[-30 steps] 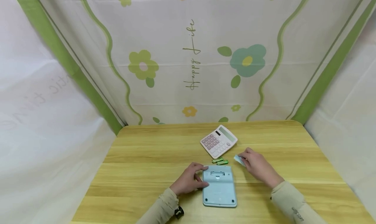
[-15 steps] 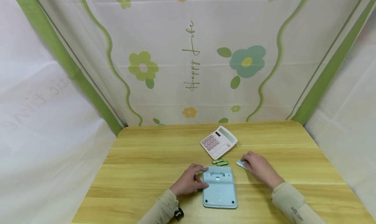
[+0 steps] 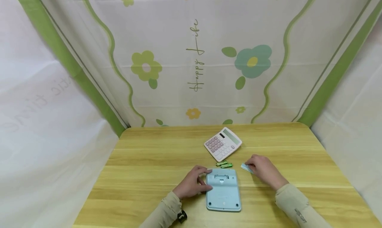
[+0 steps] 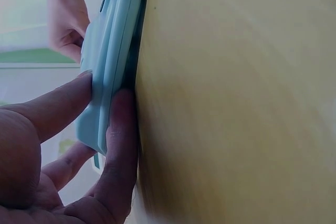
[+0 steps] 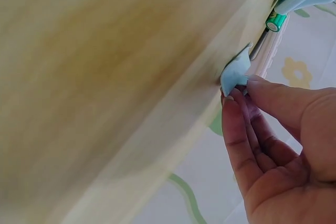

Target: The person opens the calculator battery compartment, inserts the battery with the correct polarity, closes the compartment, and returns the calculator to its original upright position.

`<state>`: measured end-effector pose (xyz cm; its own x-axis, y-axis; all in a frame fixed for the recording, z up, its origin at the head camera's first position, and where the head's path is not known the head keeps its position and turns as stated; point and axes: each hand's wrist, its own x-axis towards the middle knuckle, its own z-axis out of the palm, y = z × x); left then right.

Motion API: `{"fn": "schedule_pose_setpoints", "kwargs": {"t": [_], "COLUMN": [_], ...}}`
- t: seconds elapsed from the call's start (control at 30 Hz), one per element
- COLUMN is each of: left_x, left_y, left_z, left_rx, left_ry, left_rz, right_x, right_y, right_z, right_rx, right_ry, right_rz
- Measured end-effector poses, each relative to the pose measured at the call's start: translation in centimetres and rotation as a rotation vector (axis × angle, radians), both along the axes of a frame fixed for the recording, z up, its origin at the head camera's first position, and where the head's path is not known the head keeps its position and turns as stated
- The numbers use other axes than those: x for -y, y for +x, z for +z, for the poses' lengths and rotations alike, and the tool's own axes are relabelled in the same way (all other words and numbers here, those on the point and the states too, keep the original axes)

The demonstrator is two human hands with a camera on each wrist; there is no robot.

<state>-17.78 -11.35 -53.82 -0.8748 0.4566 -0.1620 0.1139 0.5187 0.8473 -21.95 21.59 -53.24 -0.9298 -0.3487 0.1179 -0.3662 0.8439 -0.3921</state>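
pale blue device point(image 3: 223, 195) lies back side up on the wooden table point(image 3: 143, 175), toward the near edge, about midway between left and right edges. smooth, rounded corners; a dark round foot point(image 3: 210, 203) at each near corner; a raised band across the far end, with a narrow recess point(image 3: 222, 177) cut into it.

left hand point(image 3: 192, 183) grips the device's left side, fingers parted only by its thickness: thumb on the back, a finger against the lower side. right hand point(image 3: 264, 170) pinches a small pale blue piece point(image 3: 245, 167) between thumb and fingertips, narrow hold, just to the right of the device's far corner.

two green batteries point(image 3: 226, 165) lie side by side just beyond the device. pink calculator point(image 3: 223, 144) sits askew past them, one corner close to the table's far edge.

hard to see: device's front faces the tabletop, hidden; inside of the recess too small to make out; fingers cover part of the piece, and i can't tell whether it touches the wood. device is cut off at the top of the left wrist view.
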Motion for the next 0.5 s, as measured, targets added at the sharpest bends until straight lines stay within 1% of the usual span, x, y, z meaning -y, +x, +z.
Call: {"fn": "schedule_pose_setpoints", "kwargs": {"t": [0.23, 0.5], "left_x": [-0.04, -0.08], "left_y": [0.11, -0.01], "left_z": [0.01, 0.23], "left_rx": [0.006, 0.007], "left_ry": [0.001, 0.004], "left_rz": [0.009, 0.002], "right_x": [0.32, 0.38], "right_y": [-0.22, -0.32], "right_z": [0.23, 0.58], "right_rx": [-0.004, -0.004], "right_ry": [0.002, -0.005], "right_rz": [-0.008, -0.028]}}
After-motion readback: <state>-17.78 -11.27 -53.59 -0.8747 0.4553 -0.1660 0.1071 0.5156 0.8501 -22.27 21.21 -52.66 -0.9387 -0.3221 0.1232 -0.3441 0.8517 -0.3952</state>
